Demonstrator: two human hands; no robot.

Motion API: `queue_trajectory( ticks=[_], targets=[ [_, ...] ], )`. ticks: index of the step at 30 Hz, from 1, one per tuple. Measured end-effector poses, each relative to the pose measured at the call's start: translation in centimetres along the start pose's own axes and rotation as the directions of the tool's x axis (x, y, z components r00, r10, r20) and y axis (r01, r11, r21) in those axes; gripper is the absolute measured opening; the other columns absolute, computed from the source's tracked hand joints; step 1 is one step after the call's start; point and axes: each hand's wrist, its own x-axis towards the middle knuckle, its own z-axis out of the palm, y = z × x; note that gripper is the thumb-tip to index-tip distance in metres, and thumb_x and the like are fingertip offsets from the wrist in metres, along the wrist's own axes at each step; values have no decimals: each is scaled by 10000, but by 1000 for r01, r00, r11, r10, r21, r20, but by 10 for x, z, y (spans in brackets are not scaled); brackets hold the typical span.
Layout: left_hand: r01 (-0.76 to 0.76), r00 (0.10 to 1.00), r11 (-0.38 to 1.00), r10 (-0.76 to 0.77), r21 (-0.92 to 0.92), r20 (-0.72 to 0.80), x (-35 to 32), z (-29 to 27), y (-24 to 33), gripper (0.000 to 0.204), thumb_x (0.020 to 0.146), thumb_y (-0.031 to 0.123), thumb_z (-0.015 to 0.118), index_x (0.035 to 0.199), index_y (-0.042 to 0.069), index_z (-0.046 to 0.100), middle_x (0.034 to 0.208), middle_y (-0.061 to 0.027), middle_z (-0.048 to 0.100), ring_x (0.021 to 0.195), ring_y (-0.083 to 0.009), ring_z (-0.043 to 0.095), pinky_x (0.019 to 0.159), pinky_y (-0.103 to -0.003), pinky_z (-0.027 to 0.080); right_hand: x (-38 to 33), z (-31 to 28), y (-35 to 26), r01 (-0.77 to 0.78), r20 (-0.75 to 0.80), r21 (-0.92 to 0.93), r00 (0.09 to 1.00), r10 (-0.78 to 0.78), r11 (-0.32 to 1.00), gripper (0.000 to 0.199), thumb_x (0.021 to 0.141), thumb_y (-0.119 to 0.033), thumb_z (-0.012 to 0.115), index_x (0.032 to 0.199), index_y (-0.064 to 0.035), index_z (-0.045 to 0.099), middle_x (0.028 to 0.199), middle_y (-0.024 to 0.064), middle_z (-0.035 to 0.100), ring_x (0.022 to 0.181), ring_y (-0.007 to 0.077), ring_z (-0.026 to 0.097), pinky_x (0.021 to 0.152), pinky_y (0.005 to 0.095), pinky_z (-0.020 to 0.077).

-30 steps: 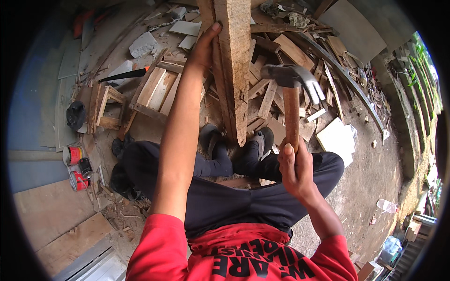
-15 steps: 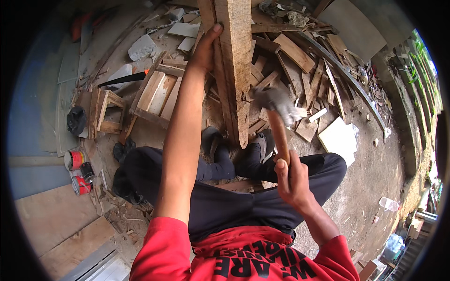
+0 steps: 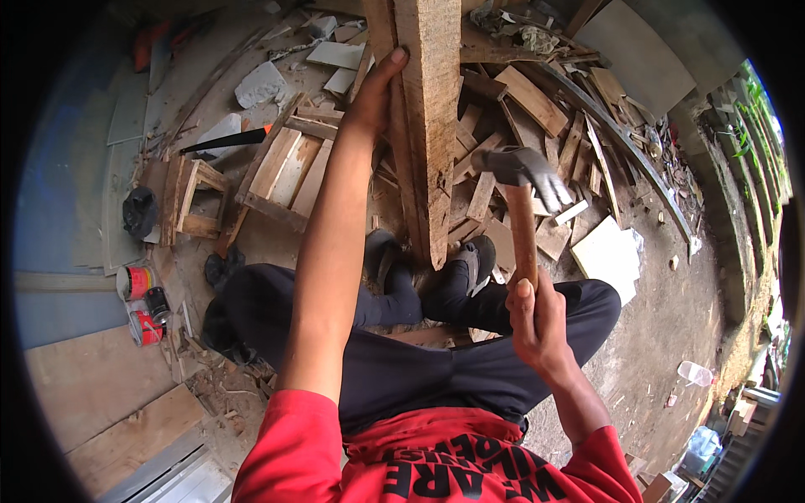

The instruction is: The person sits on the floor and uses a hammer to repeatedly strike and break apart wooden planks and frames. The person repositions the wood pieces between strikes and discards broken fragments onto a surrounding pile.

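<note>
Fingers of the right hand closed round the lower handle of a hammer; thumb laid lengthwise along the wood, pointing up toward the head. Right elbow bent; forearm slants up and leftward from the lower right, wrist above the right knee. Left arm nearly straight, reaching forward and up from the lower left. Left hand set against the left side of an upright beam, thumb flat on it with the tip upward. Its other fingers are hidden behind the wood; cannot tell how far they close.

Beam: rough-sawn, pale brown on the right face, darker on the narrow left side, with a long seam or edge between. Runs from the top of the view down to between the two shoes, lower end ragged and tapering. Small dark spot low on the right face; nail or knot, cannot tell.

Hammer: brown wooden handle, dark grey head, claws to the right with brighter tips. Striking face toward the beam, near it, not touching.

Surroundings: scrap wood heaped on the ground beyond; white board to the right; red-labelled tins at left.
</note>
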Motion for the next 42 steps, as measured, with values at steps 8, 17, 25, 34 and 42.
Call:
queue_trajectory(
  ticks=[8,17,25,34,42],
  targets=[
    [35,999,999,-35,-13,-22,5,19,-8,736,895,482,693,1411,-3,495,1339,-158,597,1229,-253,570,1041,-382,437,3,13,61,-70,168,-366,976,140,928,283,1023,-211,550,929,42,466,592,299,549,599,524,580,509,567,416],
    [54,998,998,-54,6,-25,8,11,-6,710,896,511,686,1352,-14,545,1220,-173,661,1116,-249,644,954,-374,501,1,4,0,240,-89,-135,963,-253,961,203,1023,-170,530,992,24,478,608,199,525,522,442,573,478,441,421],
    [7,1000,1000,-7,-5,17,6,19,-9,774,881,510,705,1400,-26,497,1298,-174,623,1185,-258,609,1015,-373,463,16,-12,7,-78,2,-291,997,83,954,304,1042,-251,518,928,31,506,606,244,547,579,474,588,521,491,425],
    [68,998,997,-68,23,-1,7,21,-6,764,886,500,709,1404,-21,499,1293,-162,627,1187,-252,607,1020,-369,458,12,3,20,-23,37,-271,999,35,962,266,1033,-217,530,985,38,471,605,258,539,592,495,590,514,506,410],
    [54,999,998,-54,29,9,2,22,-6,801,857,519,732,1397,-28,507,1277,-173,634,1178,-252,613,1007,-371,471,6,-16,-12,107,-88,-111,989,-117,988,338,1041,-302,503,945,21,508,609,180,531,511,369,553,507,414,423]
  ],
)
